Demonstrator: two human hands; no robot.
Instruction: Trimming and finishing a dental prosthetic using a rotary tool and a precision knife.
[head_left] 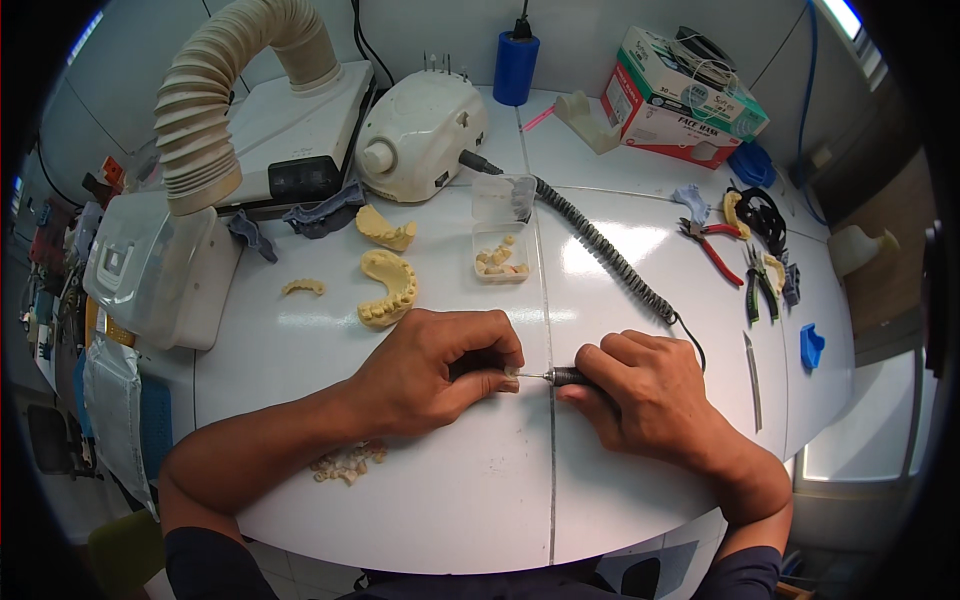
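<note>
Leftward on the white counter (450,510), I see a translucent lidded box (160,270); next, pale fragments (348,462) lie heaped beside the left forearm (285,415), with a yellow dental cast (376,306) beyond. Centrally, the left hand (440,370) pinches a small pale piece (511,372) between thumb and forefinger, at the tip of a thin bit (533,375). I find its black handpiece (568,376) gripped in the right hand (645,390). Rightward lie red-handled pliers (700,232) and a slender knife (754,385).
</note>
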